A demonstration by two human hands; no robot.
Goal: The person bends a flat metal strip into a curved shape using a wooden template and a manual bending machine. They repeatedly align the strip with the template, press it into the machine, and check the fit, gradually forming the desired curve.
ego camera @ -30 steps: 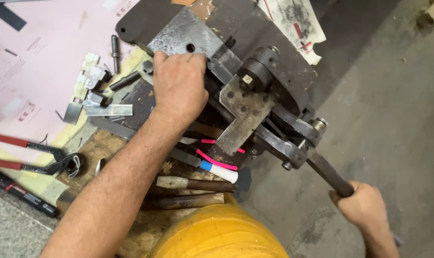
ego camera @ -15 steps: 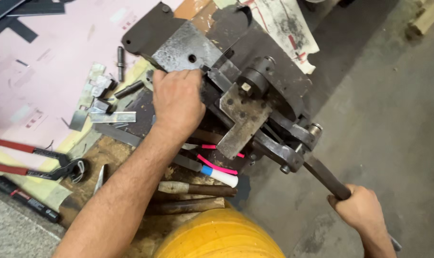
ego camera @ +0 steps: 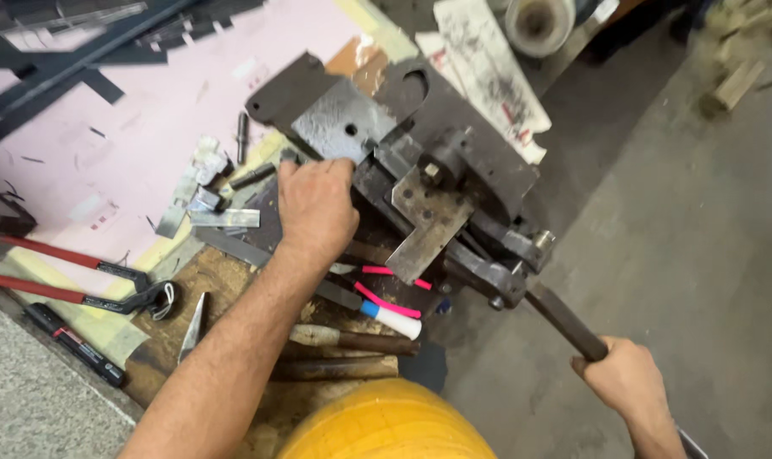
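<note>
Holding the metal strip (ego camera: 233, 248) flat against the bench shear (ego camera: 420, 161) at the bench edge matters most here, I'd say, fingers well clear of the blade. Left hand (ego camera: 316, 208) presses down, fingers curled; right hand (ego camera: 628, 380) stays clenched around the lever (ego camera: 564, 319).

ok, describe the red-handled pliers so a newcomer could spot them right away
Start at the dark steel lever press on the bench, where the left hand rests. Go left and down past the metal offcuts to the bench's near-left edge: the pliers lie there on yellowish paper, jaws pointing right. Their two long red handles set them apart from the black marker just below.
</note>
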